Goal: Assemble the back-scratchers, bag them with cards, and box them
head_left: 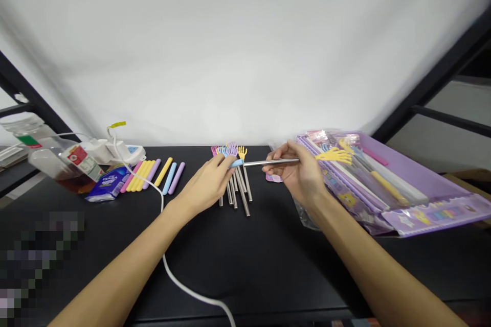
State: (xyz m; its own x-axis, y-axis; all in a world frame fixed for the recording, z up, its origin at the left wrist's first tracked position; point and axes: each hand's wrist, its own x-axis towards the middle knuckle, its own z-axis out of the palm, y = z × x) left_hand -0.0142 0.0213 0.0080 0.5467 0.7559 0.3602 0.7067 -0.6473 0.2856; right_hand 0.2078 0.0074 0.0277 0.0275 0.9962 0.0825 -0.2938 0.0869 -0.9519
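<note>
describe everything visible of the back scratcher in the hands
The back scratcher has a slim, shiny, metal-looking rod and a yellow, hand-shaped head that looks like plastic. It is held roughly level above the black table. The right hand grips it near the head, which points right. At its other end, the left hand holds a light blue handle; whether that is fully fitted is unclear.

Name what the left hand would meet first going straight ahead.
The left hand would probably meet the yellow hand-shaped head of an unheld silver metal rod; depth is unclear, so it might pass above.
</note>
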